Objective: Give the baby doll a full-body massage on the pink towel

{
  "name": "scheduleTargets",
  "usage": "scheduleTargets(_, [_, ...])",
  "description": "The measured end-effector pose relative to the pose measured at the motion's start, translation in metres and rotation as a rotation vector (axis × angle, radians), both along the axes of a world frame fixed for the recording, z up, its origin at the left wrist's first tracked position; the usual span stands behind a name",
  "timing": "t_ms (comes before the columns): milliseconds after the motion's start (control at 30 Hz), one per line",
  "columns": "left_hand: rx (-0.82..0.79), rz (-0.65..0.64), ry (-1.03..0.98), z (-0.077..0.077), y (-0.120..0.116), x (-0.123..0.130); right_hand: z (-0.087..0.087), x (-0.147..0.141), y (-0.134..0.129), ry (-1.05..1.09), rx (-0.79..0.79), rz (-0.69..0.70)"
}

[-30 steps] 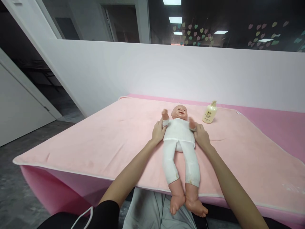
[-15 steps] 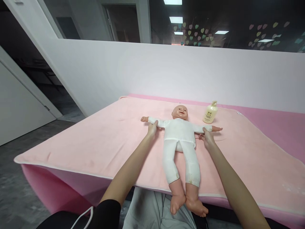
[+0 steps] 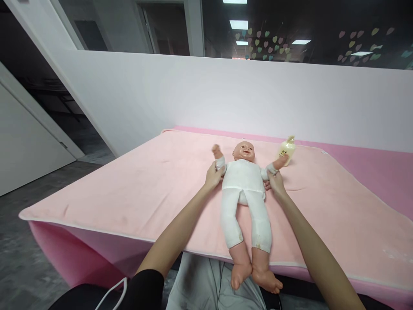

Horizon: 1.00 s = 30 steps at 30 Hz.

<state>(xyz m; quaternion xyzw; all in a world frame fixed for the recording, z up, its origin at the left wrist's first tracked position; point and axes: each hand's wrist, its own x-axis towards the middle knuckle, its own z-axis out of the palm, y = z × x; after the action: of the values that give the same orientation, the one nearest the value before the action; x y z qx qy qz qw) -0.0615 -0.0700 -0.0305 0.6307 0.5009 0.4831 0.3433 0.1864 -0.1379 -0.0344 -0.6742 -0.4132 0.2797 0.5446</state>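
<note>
A baby doll (image 3: 243,176) with a white cloth body lies on its back on a pink blanket (image 3: 129,185), head toward the wall and feet past the near edge. My left hand (image 3: 214,175) is closed around the doll's arm on the left, which is bent with its hand raised. On the other side, my right hand (image 3: 275,181) grips the doll's other arm, tilted up and outward. Behind that raised doll hand stands a pale yellow pump bottle (image 3: 288,148), partly covered by it.
A white wall (image 3: 258,99) rises behind the table, with dark glass above bearing heart stickers. A pink table surface (image 3: 380,172) shows beyond the blanket on the right. At the left are a grey floor (image 3: 19,241) and a white door (image 3: 29,133).
Both doll arms have gone from stretched straight out sideways to bent and raised. My hands have moved inward toward the doll's body, still holding the arms. The bottle stays in place.
</note>
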Motion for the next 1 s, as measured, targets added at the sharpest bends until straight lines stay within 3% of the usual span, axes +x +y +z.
scheduleTargets(100, [-0.292,0.067,-0.405,0.001,0.011,-0.007,-0.001,0.012,0.004,0.46,-0.074,-0.124])
scheduleTargets(167, [-0.339,0.039,-0.492,0.002,0.013,-0.011,-0.001,0.015,0.003,0.501,-0.073,-0.121])
scheduleTargets(267, [-0.211,0.057,-0.281,0.002,0.007,-0.01,0.001,0.009,-0.002,0.171,-0.097,-0.054])
scheduleTargets(433, [0.223,-0.032,0.457,0.005,-0.013,0.001,0.009,-0.012,-0.013,-0.708,-0.123,0.102])
scheduleTargets(500, [0.294,-0.069,0.544,0.006,-0.017,0.004,0.011,-0.016,-0.014,-0.818,-0.152,0.126])
scheduleTargets(600, [0.262,-0.091,0.356,0.004,-0.012,0.005,0.013,-0.01,-0.012,-0.618,-0.12,0.134])
scheduleTargets(767, [-0.229,0.069,-0.408,-0.002,0.009,-0.004,0.01,0.012,-0.003,0.286,-0.136,0.029])
scheduleTargets(833, [-0.351,0.086,-0.585,-0.001,0.014,-0.009,0.009,0.017,-0.001,0.527,-0.128,-0.012])
scheduleTargets(933, [-0.367,0.087,-0.568,0.002,0.013,-0.01,0.008,0.018,-0.001,0.552,-0.15,-0.018])
scheduleTargets(1000, [-0.256,0.109,-0.365,0.002,0.007,-0.007,0.008,0.013,-0.003,0.304,-0.175,-0.005])
